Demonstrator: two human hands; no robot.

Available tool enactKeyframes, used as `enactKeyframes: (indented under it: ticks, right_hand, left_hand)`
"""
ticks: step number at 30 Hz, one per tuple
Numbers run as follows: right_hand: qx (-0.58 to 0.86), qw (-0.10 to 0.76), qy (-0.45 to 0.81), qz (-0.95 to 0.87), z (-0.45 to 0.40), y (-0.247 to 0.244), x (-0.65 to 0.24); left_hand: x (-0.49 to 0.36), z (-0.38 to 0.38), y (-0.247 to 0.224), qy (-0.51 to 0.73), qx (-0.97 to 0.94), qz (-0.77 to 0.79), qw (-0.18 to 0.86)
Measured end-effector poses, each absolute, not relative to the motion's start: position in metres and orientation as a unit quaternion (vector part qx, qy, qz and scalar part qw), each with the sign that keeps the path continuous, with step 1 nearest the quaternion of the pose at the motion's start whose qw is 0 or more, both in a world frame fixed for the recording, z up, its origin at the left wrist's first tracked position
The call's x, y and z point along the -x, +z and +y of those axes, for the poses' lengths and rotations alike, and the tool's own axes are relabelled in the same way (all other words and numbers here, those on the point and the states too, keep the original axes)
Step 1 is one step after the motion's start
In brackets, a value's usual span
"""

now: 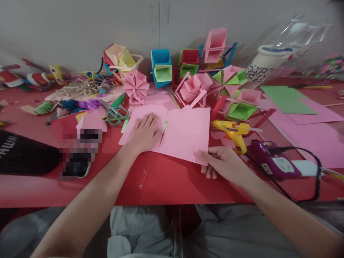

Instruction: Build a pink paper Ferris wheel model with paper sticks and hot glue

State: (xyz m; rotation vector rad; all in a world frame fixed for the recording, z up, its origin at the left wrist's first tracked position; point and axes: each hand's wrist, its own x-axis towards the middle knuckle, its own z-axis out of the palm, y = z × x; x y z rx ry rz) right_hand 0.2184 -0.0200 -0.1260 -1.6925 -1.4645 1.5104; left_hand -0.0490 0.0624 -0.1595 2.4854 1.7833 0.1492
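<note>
Two pieces of pink paper lie side by side in front of me on the red tabletop (166,186). My left hand (145,133) rests flat on the left pink sheet (153,111), fingers stretched out. The right pink sheet (185,132) is pinched at its lower right corner by my right hand (219,161), the thumb on top and the fingers underneath. A narrow gap shows between the two sheets, with a bit of green in it. Teal-handled scissors (116,114) lie just beyond my left hand.
A yellow glue gun (233,130) with a lit orange light and a purple power strip (278,159) with a black cord lie at right. Folded paper models (192,87) line the back. A black tumbler (27,152) and a blurred phone (80,154) are at left; green paper (287,99) lies far right.
</note>
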Motion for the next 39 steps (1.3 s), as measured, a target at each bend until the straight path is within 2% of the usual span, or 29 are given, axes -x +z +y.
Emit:
enactKeyframes:
  ticks: [7,13,16,19,21,24,26,33,39]
  right_hand:
    - [0.614,0.206,0.534,-0.544,-0.024,-0.128,-0.226]
    - [0.587,0.237,0.536,-0.559,-0.026,-0.129,-0.232]
    - [0.564,0.268,0.538,-0.567,-0.026,-0.126,-0.23]
    - [0.543,0.283,0.556,-0.562,-0.028,-0.122,-0.227]
    - [0.528,0.279,0.573,-0.562,-0.029,-0.12,-0.225]
    - [0.505,0.26,0.59,-0.574,-0.03,-0.119,-0.222]
    - [0.486,0.267,0.594,-0.583,-0.029,-0.12,-0.22]
    - [0.419,0.428,0.587,-0.545,0.004,-0.124,-0.2]
    - [0.489,0.498,0.473,-0.538,0.063,-0.118,-0.165]
  left_hand:
    - [0.051,0.063,-0.162,0.066,-0.811,0.579,0.044]
    - [0.049,0.063,-0.158,0.086,-0.804,0.585,0.058]
    - [0.049,0.064,-0.15,0.152,-0.789,0.593,0.061]
    - [0.047,0.064,-0.141,0.307,-0.74,0.58,0.148]
    - [0.044,0.063,-0.136,0.399,-0.683,0.543,0.282]
    - [0.039,0.061,-0.133,0.45,-0.6,0.448,0.487]
    - [0.038,0.061,-0.132,0.453,-0.569,0.41,0.55]
    - [0.048,0.065,-0.129,0.437,-0.554,0.422,0.569]
    - [0.05,0.074,-0.135,0.498,-0.518,0.42,0.554]
